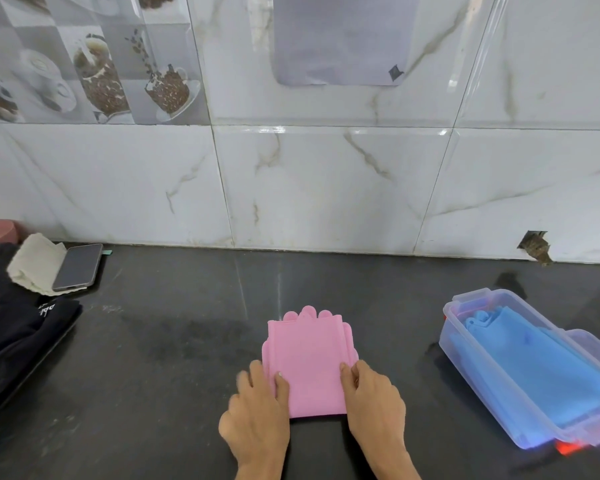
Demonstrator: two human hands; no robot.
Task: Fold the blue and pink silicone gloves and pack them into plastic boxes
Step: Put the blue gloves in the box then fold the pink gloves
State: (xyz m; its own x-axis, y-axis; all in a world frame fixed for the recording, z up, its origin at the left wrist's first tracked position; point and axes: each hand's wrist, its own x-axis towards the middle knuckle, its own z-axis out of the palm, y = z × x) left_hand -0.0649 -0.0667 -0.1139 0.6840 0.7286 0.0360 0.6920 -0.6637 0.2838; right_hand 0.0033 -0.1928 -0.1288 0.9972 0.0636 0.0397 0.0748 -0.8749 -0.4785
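Note:
A folded pink silicone glove (309,362) lies flat on the black countertop (174,358), its finger tips poking out at the far edge. My left hand (257,410) presses on its near left edge, fingers resting on the pink surface. My right hand (374,400) presses its near right edge the same way. To the right stands a clear plastic box (465,362) with folded blue gloves (534,362) inside it. The box has no lid on top.
A phone (78,266) rests on a beige cloth (32,261) at the back left, beside a dark garment (11,334). A marble tiled wall (326,188) closes off the back. Something red (568,446) shows under the box's near end.

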